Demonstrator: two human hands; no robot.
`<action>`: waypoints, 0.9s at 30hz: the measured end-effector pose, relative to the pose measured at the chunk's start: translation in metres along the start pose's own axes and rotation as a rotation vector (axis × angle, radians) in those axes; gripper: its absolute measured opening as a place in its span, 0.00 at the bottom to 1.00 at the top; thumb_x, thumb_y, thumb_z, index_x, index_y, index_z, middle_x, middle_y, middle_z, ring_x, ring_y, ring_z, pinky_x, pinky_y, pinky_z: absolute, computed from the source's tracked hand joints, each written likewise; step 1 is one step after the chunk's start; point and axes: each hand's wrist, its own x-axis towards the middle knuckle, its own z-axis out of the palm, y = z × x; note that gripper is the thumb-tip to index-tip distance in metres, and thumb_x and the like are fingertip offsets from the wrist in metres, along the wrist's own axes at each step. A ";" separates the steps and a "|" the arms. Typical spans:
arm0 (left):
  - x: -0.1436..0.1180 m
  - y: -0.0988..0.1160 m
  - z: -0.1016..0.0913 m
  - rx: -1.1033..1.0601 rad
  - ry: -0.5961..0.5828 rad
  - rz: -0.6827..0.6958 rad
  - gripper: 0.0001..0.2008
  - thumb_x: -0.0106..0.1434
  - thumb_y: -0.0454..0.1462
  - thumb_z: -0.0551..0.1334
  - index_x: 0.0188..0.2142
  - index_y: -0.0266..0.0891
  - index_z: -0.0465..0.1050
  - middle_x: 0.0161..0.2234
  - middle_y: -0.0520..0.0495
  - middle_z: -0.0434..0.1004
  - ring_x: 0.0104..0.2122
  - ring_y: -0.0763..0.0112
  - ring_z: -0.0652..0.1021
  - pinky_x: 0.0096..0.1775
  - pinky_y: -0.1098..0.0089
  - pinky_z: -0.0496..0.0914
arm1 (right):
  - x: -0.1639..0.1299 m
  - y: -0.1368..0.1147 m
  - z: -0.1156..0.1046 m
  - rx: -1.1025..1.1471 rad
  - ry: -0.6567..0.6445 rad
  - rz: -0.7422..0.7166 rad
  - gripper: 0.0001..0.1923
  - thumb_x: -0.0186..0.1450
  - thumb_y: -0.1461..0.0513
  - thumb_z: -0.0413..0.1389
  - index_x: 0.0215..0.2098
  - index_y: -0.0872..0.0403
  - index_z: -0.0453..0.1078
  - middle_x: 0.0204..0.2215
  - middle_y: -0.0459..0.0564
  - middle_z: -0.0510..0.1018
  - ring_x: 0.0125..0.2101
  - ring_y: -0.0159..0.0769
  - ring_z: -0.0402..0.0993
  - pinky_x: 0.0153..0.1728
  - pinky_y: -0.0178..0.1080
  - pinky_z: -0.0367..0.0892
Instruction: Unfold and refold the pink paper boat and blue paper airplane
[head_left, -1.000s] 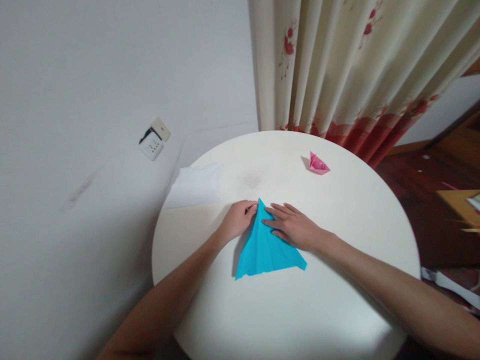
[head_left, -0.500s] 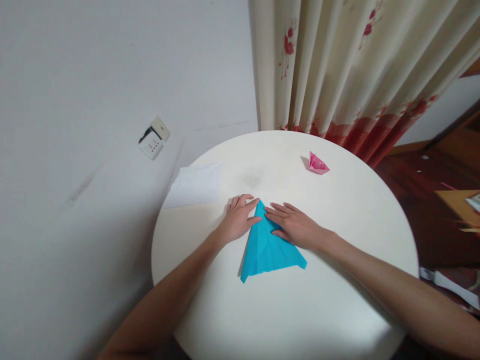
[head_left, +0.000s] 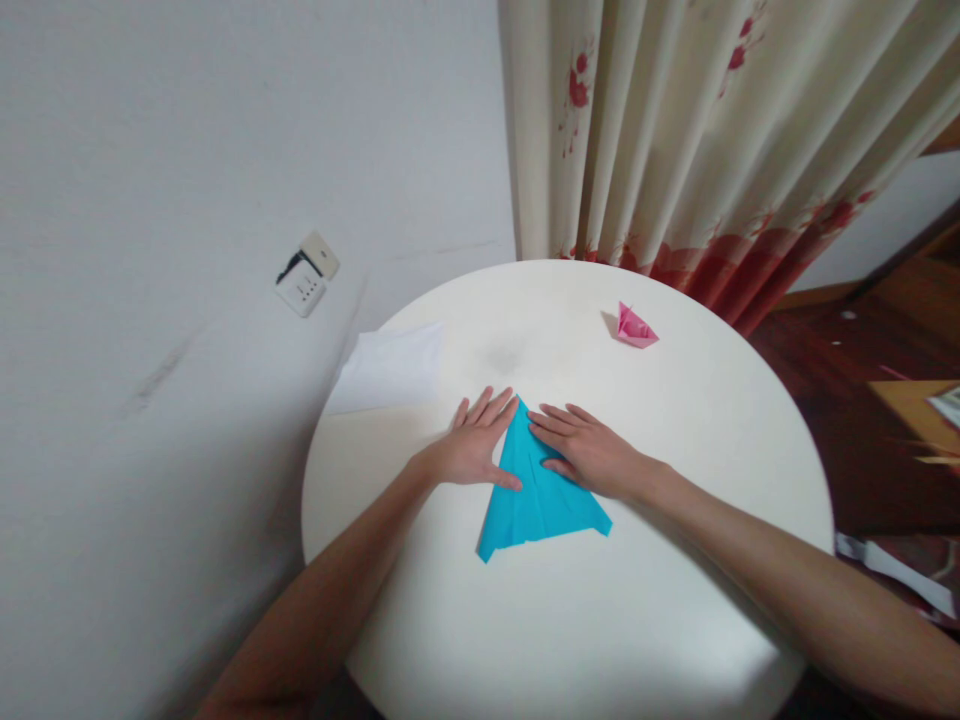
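A blue sheet of folded paper [head_left: 536, 500] lies on the white round table, its narrow tip pointing away from me and its wide edge towards me. Creases run down its middle, and both lower corners jut out. My left hand [head_left: 474, 446] is spread along its left edge, the thumb resting on the paper and the forefinger beside the tip. On the other side, my right hand [head_left: 589, 447] lies flat with fingers stretched out, covering part of the right edge. Neither hand grips anything.
A pink folded paper boat [head_left: 636, 328] stands at the table's far right. White paper [head_left: 390, 368] lies at the left by the wall, below a wall socket [head_left: 301, 288]. A flowered curtain [head_left: 675, 150] hangs behind the table [head_left: 570, 630].
My left hand's fingers have straightened and spread out, and its thumb has slid down the paper towards me. My right hand and the blue paper have hardly moved.
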 end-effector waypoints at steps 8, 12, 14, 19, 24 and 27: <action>-0.001 0.004 -0.002 0.013 -0.002 -0.011 0.60 0.54 0.67 0.60 0.73 0.42 0.31 0.73 0.42 0.28 0.71 0.47 0.32 0.66 0.41 0.35 | -0.002 -0.006 -0.006 -0.037 -0.028 -0.021 0.25 0.74 0.55 0.49 0.68 0.45 0.60 0.71 0.55 0.52 0.70 0.52 0.45 0.65 0.61 0.49; 0.004 0.002 0.005 0.028 0.121 -0.044 0.42 0.67 0.61 0.51 0.73 0.46 0.40 0.74 0.48 0.34 0.72 0.51 0.36 0.67 0.42 0.40 | -0.003 -0.008 -0.008 -0.037 -0.027 -0.023 0.25 0.73 0.56 0.50 0.67 0.45 0.61 0.71 0.57 0.53 0.70 0.53 0.46 0.65 0.61 0.50; 0.009 0.000 0.010 0.042 0.191 -0.067 0.37 0.70 0.58 0.48 0.72 0.48 0.44 0.74 0.50 0.36 0.72 0.51 0.38 0.67 0.42 0.41 | -0.003 -0.007 -0.008 -0.035 -0.027 -0.026 0.25 0.73 0.56 0.51 0.68 0.46 0.61 0.70 0.58 0.54 0.70 0.53 0.46 0.65 0.62 0.49; 0.021 -0.001 0.017 0.047 0.314 -0.148 0.32 0.73 0.54 0.46 0.71 0.45 0.48 0.73 0.47 0.42 0.71 0.53 0.45 0.67 0.46 0.45 | -0.003 -0.007 -0.008 -0.037 -0.033 -0.027 0.25 0.73 0.57 0.50 0.67 0.47 0.61 0.71 0.58 0.53 0.70 0.53 0.45 0.65 0.61 0.49; 0.013 0.003 0.012 0.038 0.237 -0.154 0.35 0.72 0.54 0.46 0.72 0.43 0.42 0.73 0.43 0.38 0.72 0.51 0.43 0.67 0.45 0.44 | -0.004 -0.008 -0.010 -0.013 -0.036 -0.018 0.25 0.73 0.56 0.50 0.68 0.46 0.60 0.71 0.57 0.52 0.70 0.53 0.45 0.66 0.61 0.48; 0.004 0.001 0.005 0.051 0.099 -0.076 0.43 0.67 0.60 0.50 0.73 0.45 0.38 0.74 0.43 0.31 0.71 0.48 0.36 0.67 0.43 0.40 | -0.004 -0.008 -0.011 -0.003 -0.035 -0.012 0.25 0.73 0.56 0.50 0.68 0.45 0.61 0.71 0.56 0.52 0.70 0.52 0.45 0.66 0.61 0.48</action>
